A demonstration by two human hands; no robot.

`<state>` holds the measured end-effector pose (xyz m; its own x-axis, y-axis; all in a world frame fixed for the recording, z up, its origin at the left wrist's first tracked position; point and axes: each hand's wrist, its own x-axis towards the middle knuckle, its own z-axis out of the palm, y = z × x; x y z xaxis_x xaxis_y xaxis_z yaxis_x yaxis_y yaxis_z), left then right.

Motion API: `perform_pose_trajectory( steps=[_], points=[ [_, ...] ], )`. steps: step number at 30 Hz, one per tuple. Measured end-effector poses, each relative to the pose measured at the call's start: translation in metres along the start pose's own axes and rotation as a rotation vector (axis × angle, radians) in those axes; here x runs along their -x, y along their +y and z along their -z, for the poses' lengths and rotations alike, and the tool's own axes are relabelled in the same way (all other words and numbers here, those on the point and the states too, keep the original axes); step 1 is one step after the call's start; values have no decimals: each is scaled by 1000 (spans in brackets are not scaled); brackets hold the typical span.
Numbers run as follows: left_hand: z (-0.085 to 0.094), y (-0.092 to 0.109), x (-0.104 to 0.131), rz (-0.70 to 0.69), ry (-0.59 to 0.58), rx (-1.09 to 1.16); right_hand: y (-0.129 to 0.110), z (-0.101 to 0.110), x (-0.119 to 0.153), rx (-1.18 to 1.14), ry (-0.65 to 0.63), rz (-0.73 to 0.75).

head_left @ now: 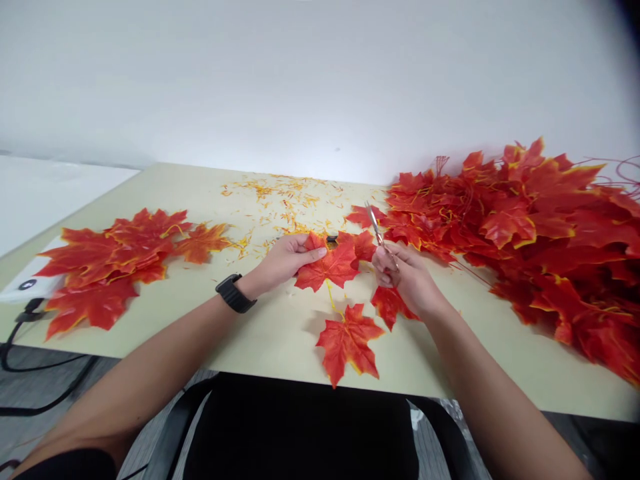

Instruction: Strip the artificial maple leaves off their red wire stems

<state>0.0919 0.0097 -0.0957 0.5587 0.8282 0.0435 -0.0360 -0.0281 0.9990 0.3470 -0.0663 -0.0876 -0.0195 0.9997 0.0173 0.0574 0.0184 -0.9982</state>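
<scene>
Near the middle of the table, my left hand (290, 259) pinches a red artificial maple leaf (331, 263) between thumb and fingers. A yellow stem (331, 295) runs down from it towards another red leaf (349, 341) by the table's front edge. In my right hand (403, 273) is a pair of scissors (375, 223), blades pointing up and away from me, apart from the held leaf. One more red leaf (393, 305) lies below that hand. Part of a leaf behind the held one is hidden.
A large heap of red leaves (520, 233) covers the table's right side. A smaller pile (120, 250) lies at left, partly over a white object (30, 283) with a cable. Yellow-orange trimmings (287, 197) are scattered at the back middle, before the white wall (300, 80).
</scene>
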Motion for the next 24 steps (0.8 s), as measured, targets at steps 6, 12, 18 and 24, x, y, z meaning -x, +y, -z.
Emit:
perform_pose_trajectory(
  steps=[6,12,18,24],
  points=[
    [6,0,-2,-42,28,-207,1,-9,6,235,-174,11],
    [4,3,-1,-10,-54,-14,13,-8,4,388,-184,33],
    [2,8,2,128,-84,202,12,-9,6,356,-236,4],
    [3,6,2,241,-100,288,13,-12,6,380,-265,31]
  ],
)
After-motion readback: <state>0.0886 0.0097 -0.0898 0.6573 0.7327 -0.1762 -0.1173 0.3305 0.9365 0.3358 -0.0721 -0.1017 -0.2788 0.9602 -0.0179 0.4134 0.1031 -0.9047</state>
